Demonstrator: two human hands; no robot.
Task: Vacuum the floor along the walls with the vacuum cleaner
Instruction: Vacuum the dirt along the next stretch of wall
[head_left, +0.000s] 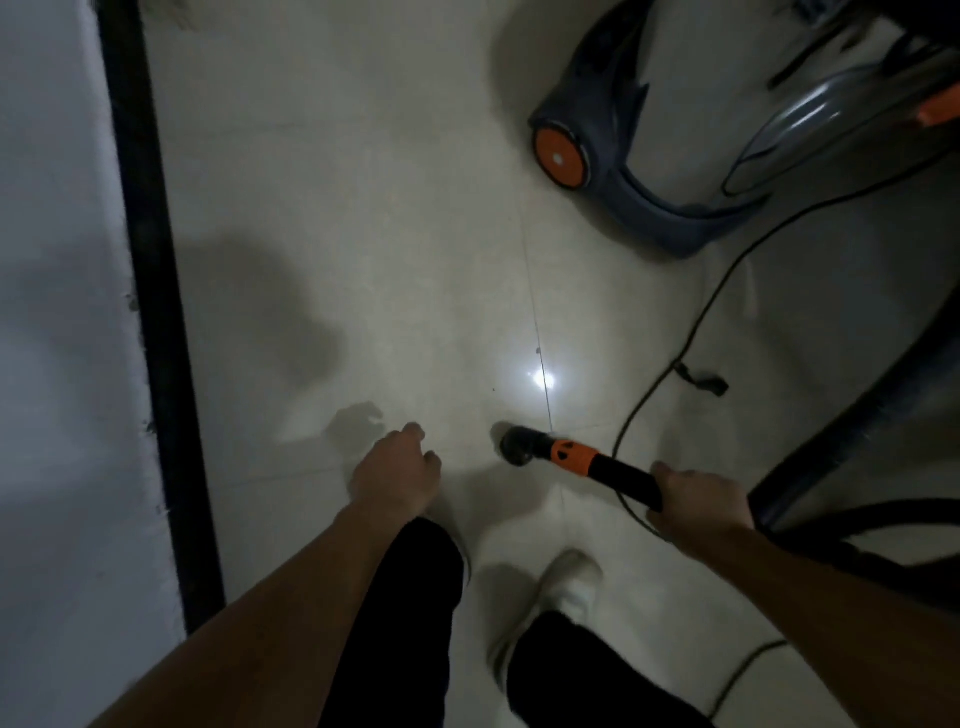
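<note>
Plainly the right hand grips the black hose handle behind its orange collar, probably to aim the bare-looking open end down at the tiles. The left hand hangs beside it, fingers loosely curled, holding nothing. The vacuum cleaner stands well apart at the far right, its cord trailing back toward the feet. The glossy cream floor mirrors a lamp, and a black skirting edges the pale wall on the left.

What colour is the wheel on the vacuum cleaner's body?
The wheel is orange with a small white centre, seen in the head view.
</note>
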